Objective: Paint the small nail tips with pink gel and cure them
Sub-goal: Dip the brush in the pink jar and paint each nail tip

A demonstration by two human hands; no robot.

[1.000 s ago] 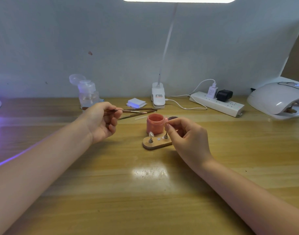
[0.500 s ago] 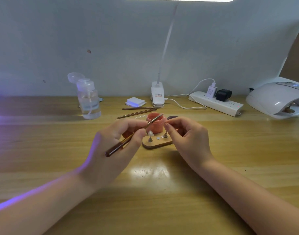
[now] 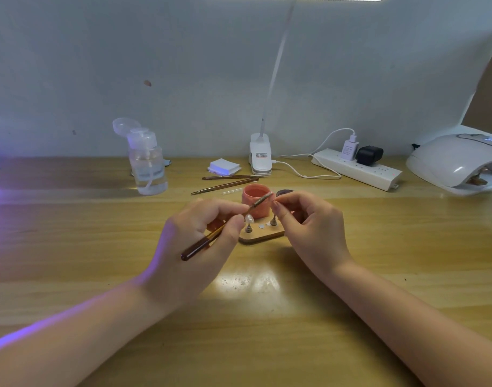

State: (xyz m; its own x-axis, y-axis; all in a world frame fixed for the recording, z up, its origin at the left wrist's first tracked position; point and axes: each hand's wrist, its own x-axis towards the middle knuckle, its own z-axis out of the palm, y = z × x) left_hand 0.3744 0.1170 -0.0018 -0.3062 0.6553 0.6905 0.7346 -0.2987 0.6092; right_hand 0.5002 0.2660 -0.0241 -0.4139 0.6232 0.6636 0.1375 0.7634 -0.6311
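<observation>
Nearest, 2 bare forearms reach in over the wooden table (image 3: pixel 267 331). The left hand (image 3: pixel 200 247) pinches a dark-handled brush (image 3: pixel 211 238) between thumb and fingers, its tip angled up over the open pink gel jar (image 3: pixel 254 201). The right hand (image 3: pixel 311 227) has its fingers curled, thumb and forefinger pressed together by the brush tip (whether they hold anything is too small to tell). Between the hands sits a small wooden stand (image 3: pixel 263 236) carrying a pale nail tip (image 3: pixel 249 218) on a peg. Behind the jar lie 2 more brushes (image 3: pixel 225 185). Farther back stand a clear pump bottle (image 3: pixel 147 163), a white pad stack (image 3: pixel 224 166), a clip lamp (image 3: pixel 260 157), a power strip (image 3: pixel 356 169), and, at far right, a white curing lamp (image 3: pixel 457 163).
</observation>
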